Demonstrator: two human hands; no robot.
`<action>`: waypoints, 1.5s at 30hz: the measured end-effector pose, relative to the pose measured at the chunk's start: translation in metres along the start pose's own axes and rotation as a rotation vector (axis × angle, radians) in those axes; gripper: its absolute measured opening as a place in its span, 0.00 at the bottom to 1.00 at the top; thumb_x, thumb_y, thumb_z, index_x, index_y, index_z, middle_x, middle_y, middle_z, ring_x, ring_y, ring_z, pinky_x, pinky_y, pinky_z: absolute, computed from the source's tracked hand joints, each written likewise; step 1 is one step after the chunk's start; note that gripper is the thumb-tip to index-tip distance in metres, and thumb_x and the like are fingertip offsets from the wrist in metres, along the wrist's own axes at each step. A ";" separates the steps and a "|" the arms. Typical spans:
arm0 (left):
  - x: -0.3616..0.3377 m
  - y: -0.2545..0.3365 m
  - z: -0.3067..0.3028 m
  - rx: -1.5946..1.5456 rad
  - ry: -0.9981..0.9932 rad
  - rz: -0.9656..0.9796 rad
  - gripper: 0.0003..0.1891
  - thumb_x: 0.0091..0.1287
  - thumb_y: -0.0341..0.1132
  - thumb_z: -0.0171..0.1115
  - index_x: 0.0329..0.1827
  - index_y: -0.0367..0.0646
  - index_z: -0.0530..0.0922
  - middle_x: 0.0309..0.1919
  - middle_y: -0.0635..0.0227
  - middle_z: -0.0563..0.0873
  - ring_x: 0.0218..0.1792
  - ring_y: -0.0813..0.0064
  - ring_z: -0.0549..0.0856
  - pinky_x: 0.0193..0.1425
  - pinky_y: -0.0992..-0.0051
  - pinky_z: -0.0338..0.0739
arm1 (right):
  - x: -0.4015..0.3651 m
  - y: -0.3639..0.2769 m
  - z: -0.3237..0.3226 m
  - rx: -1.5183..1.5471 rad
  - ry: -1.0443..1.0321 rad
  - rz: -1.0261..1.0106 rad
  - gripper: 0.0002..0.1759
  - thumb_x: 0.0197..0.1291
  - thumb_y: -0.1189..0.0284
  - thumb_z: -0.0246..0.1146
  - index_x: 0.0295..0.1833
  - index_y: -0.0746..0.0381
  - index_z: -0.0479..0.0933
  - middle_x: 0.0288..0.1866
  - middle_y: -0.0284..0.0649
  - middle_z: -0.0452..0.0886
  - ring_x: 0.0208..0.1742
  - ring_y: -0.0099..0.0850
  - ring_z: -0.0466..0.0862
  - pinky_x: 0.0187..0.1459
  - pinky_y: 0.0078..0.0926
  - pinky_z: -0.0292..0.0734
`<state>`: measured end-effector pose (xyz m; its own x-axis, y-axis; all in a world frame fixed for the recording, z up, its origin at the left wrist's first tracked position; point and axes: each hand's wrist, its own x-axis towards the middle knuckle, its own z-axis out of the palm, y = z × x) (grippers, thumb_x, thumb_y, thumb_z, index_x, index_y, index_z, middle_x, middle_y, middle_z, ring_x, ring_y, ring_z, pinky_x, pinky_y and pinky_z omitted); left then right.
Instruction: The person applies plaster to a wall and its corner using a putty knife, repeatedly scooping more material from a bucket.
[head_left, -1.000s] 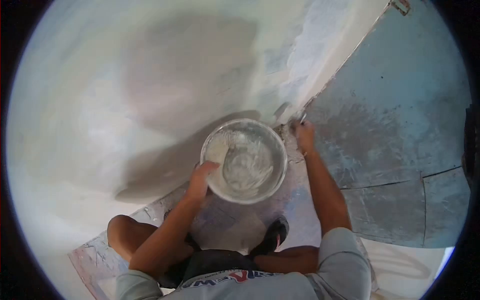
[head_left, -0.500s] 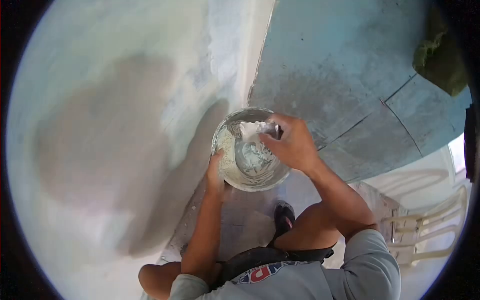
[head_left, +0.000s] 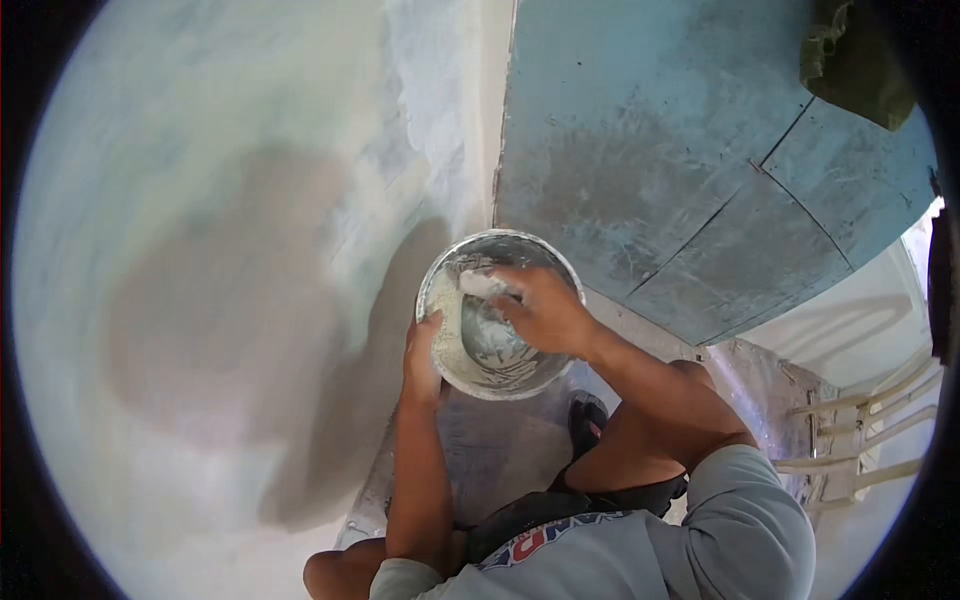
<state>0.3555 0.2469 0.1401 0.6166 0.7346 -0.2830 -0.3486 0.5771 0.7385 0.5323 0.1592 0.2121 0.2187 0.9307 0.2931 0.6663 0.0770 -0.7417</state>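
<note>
A round metal bucket (head_left: 567, 283), its inside smeared with white putty, is held up in front of my body. My left hand (head_left: 424, 355) is closed on its near left rim, the thumb over the edge and inside. My right hand (head_left: 545, 312) reaches into the bucket, fingers closed on a putty knife (head_left: 482, 284). White putty coats the part of the knife that shows; the fingers hide the handle. Thick cream-coloured putty (head_left: 447, 335) lines the bucket's left inner side, and a thinner streaked layer covers the bottom.
A pale, patchily coated wall (head_left: 220, 180) rises on the left, with shadows on it. Ahead on the right is a scuffed blue panelled surface (head_left: 640, 150), with a dark green cloth-like item (head_left: 865, 70) at its upper corner. A cream plastic chair (head_left: 860, 440) stands at right.
My right hand, with the putty knife, has moved down and left, deeper into the bucket. The view has shifted slightly. My left hand keeps its hold on the rim.
</note>
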 end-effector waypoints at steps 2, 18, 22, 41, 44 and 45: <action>-0.001 0.000 -0.006 0.013 -0.084 -0.001 0.26 0.72 0.48 0.56 0.66 0.40 0.74 0.55 0.61 0.84 0.55 0.64 0.83 0.62 0.64 0.76 | 0.001 0.006 0.002 0.083 -0.004 -0.052 0.15 0.61 0.76 0.64 0.54 0.66 0.80 0.46 0.57 0.84 0.49 0.50 0.86 0.49 0.40 0.78; -0.005 0.009 0.013 -0.004 -0.181 0.035 0.31 0.70 0.49 0.53 0.68 0.35 0.71 0.60 0.57 0.81 0.60 0.60 0.81 0.66 0.62 0.73 | -0.006 -0.002 -0.025 0.077 -0.264 -0.135 0.12 0.57 0.77 0.62 0.46 0.70 0.78 0.44 0.58 0.83 0.48 0.55 0.82 0.51 0.46 0.75; -0.006 0.012 0.012 0.054 -0.104 0.008 0.29 0.70 0.49 0.53 0.67 0.37 0.73 0.60 0.58 0.82 0.59 0.60 0.82 0.66 0.63 0.73 | 0.006 0.008 -0.016 -0.028 0.028 -0.087 0.15 0.58 0.76 0.63 0.51 0.69 0.77 0.46 0.60 0.82 0.51 0.57 0.81 0.53 0.48 0.75; 0.003 0.013 0.006 0.051 -0.113 0.076 0.28 0.70 0.50 0.51 0.65 0.39 0.74 0.59 0.59 0.82 0.59 0.60 0.81 0.67 0.63 0.72 | 0.018 0.022 -0.009 0.195 -0.441 -0.159 0.14 0.53 0.77 0.67 0.46 0.70 0.80 0.40 0.51 0.85 0.44 0.39 0.85 0.48 0.37 0.76; 0.005 0.012 0.001 0.075 -0.129 0.096 0.29 0.70 0.50 0.51 0.66 0.38 0.73 0.60 0.59 0.82 0.61 0.60 0.81 0.68 0.63 0.71 | 0.029 0.043 0.000 0.179 -0.437 -0.168 0.14 0.53 0.77 0.67 0.46 0.70 0.80 0.39 0.50 0.85 0.43 0.37 0.85 0.47 0.37 0.77; 0.011 0.008 -0.006 0.077 -0.132 0.101 0.29 0.70 0.50 0.51 0.66 0.38 0.73 0.60 0.59 0.82 0.61 0.60 0.81 0.68 0.63 0.71 | 0.031 0.045 0.001 0.197 -0.459 -0.152 0.14 0.53 0.77 0.67 0.46 0.70 0.80 0.39 0.50 0.85 0.44 0.37 0.85 0.47 0.37 0.76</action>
<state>0.3551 0.2621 0.1391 0.6703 0.7312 -0.1264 -0.3612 0.4702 0.8053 0.5684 0.1919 0.1873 -0.2341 0.9614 0.1444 0.5098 0.2479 -0.8238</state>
